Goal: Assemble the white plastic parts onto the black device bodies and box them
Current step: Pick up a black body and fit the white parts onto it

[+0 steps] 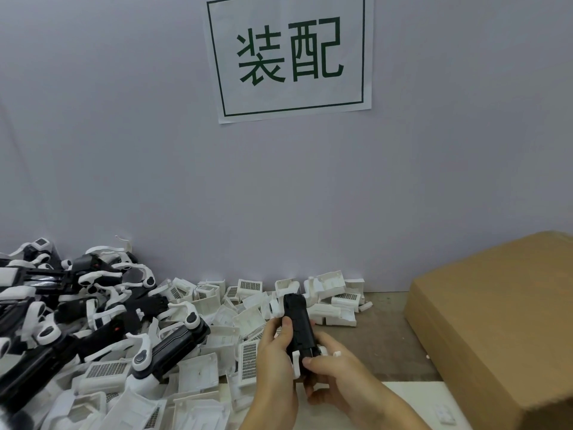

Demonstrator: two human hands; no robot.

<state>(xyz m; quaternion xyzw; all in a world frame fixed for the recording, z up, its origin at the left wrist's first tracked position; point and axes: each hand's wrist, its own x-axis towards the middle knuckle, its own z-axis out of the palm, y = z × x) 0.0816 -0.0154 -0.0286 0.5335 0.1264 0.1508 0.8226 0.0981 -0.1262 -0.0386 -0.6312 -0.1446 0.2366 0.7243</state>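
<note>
A black device body (297, 324) stands nearly upright above the table, held between both hands. My left hand (276, 361) grips its left side, thumb lying up along the black casing. My right hand (335, 370) holds its lower end, where a small white plastic part (296, 361) sits against the body. Loose white plastic parts (198, 370) with grid labels lie heaped on the table to the left and behind. A pile of black device bodies with white arms (77, 308) fills the far left.
A closed brown cardboard box (496, 321) stands at the right on the table. A grey wall carries a white paper sign (290, 55) with green characters. A white sheet (412, 395) lies under my right forearm, on the brown tabletop (384, 336).
</note>
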